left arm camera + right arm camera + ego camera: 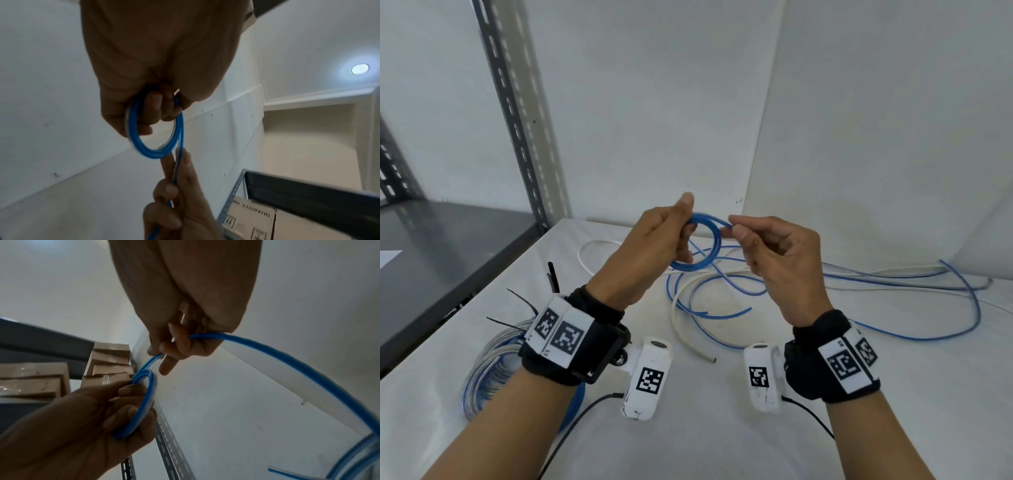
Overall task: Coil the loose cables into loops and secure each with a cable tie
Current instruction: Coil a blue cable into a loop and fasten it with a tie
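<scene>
Landmark: the small blue coil (697, 243), held up above the white table (722, 428); every place below is given relative to it.
Finished bundle: nearest the viewer and to the left of the coil, a wound blue-and-clear bundle (486, 373) is seen lying on the table under the left wrist, with black cable ties (522, 301) sticking out beside it.
Left hand: the left hand (654, 253) is curled around the coil's left side; in the left wrist view the fingers (152, 112) are passed through the ring and the turns are pinched together.
Right hand: the right hand (774, 253) is placed just right of the coil, and the blue cable (287, 363) running off the coil is pinched between thumb and fingertips.
Step in hand: winding is judged to be under way; only a few small turns are gathered, and no tie is fitted on this coil.
Loose cable: below and beyond the coil, the blue cable's long slack (893, 329) is spread over the table toward the right, tangled with a white cable (688, 318).
Next move: another length is probably to be drawn in by the right hand and laid onto the ring while the turns are kept pinched by the left; the slack must be freed of the white cable so that it is not dragged along.
Background: left of the coil and further off, a grey shelving unit (448, 240) is seen against the wall.
</scene>
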Available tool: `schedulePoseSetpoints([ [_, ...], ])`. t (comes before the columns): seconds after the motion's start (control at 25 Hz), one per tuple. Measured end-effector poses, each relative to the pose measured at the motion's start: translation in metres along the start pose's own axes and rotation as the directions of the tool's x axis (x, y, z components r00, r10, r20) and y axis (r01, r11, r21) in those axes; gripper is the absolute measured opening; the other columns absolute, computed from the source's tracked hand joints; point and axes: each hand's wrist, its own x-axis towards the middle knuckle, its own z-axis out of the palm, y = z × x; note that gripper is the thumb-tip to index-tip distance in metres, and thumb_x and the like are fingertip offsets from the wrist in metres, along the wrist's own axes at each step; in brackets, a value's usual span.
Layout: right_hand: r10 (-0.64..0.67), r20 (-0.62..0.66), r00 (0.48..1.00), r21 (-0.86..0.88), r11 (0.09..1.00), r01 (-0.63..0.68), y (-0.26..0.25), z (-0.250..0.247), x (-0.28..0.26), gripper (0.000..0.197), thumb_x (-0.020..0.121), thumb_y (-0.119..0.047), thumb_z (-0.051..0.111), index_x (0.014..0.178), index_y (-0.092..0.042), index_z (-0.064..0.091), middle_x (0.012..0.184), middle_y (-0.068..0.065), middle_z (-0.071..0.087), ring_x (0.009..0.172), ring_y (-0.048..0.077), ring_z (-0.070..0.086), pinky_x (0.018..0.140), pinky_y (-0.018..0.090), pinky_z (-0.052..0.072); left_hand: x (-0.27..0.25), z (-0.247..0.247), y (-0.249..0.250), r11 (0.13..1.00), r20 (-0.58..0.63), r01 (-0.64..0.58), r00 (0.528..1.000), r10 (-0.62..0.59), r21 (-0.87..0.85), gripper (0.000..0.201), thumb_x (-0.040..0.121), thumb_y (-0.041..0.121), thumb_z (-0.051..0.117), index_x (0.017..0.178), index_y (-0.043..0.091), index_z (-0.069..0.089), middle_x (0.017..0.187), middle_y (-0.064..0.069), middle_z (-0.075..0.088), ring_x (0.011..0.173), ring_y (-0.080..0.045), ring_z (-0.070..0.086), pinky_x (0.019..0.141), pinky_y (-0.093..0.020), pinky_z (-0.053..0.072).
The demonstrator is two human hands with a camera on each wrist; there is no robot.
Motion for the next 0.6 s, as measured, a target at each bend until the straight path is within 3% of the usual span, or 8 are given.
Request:
schedulePoseSetpoints([
  [0.12,0.077,-0.055,0.996,0.098,0.993,-0.071,0.004,0.004,-0.001,0.009,0.095,-0.014,0.067,0.099,-0.008,0.073,0.088,0.01,0.078,0.054,0.016,0.046,0.048,0.021,0.038,0.001,0.002,0.001,0.983,-0.048,-0.009,0.999,0.001,-0.181,0.048,0.109,0.043,0.035,0.069,0.017,0.038,0.059,0.006,0.023,0.05,-0.012,0.026,0.065,-0.026,0.046],
  [0.24,0.126,-0.06,0.99,0.177,0.978,-0.114,0.004,0.018,-0.005,0.01,0.096,-0.015,0.066,0.097,-0.007,0.072,0.077,0.006,0.071,0.052,0.015,0.042,0.045,0.021,0.035,0.0,0.01,0.001,0.944,-0.1,-0.02,0.995,-0.014,-0.33,0.047,0.11,0.041,0.033,0.07,0.018,0.035,0.061,0.003,0.017,0.05,-0.012,0.02,0.06,-0.026,0.042],
  [0.32,0.143,-0.066,0.988,0.185,0.974,-0.129,0.004,0.023,-0.007,0.015,0.092,-0.022,0.07,0.1,-0.011,0.074,0.072,0.002,0.066,0.057,0.013,0.047,0.046,0.021,0.036,0.0,0.014,0.002,0.911,-0.134,-0.019,0.99,-0.04,-0.412,0.047,0.111,0.04,0.033,0.07,0.017,0.035,0.065,-0.001,0.014,0.049,-0.012,0.02,0.058,-0.027,0.04],
  [0.44,0.117,-0.064,0.991,0.166,0.981,-0.105,0.002,0.027,-0.01,0.026,0.079,-0.031,0.077,0.1,-0.016,0.075,0.092,0.009,0.078,0.068,0.011,0.06,0.049,0.019,0.041,-0.001,0.017,0.001,0.877,-0.155,-0.032,0.987,-0.049,-0.48,0.048,0.111,0.04,0.033,0.07,0.016,0.036,0.059,0.002,0.018,0.047,-0.012,0.021,0.058,-0.028,0.042],
  [0.52,0.093,-0.101,0.99,0.152,0.985,-0.077,0.0,0.026,-0.008,0.029,0.077,-0.029,0.078,0.101,-0.013,0.075,0.095,0.012,0.078,0.076,0.014,0.069,0.056,0.015,0.045,0.0,0.019,-0.002,0.875,-0.144,-0.026,0.988,-0.05,-0.483,0.048,0.111,0.039,0.032,0.07,0.015,0.039,0.055,0.003,0.021,0.048,-0.013,0.023,0.064,-0.03,0.045],
  [0.6,0.055,-0.11,0.992,0.092,0.995,-0.045,-0.001,0.018,-0.005,0.021,0.081,-0.022,0.079,0.101,-0.014,0.076,0.092,0.007,0.079,0.084,0.018,0.073,0.062,0.015,0.049,0.003,0.015,-0.005,0.931,-0.129,-0.003,0.99,-0.048,-0.366,0.047,0.111,0.032,0.032,0.073,0.012,0.048,0.052,0.002,0.031,0.048,-0.015,0.036,0.075,-0.037,0.054],
])
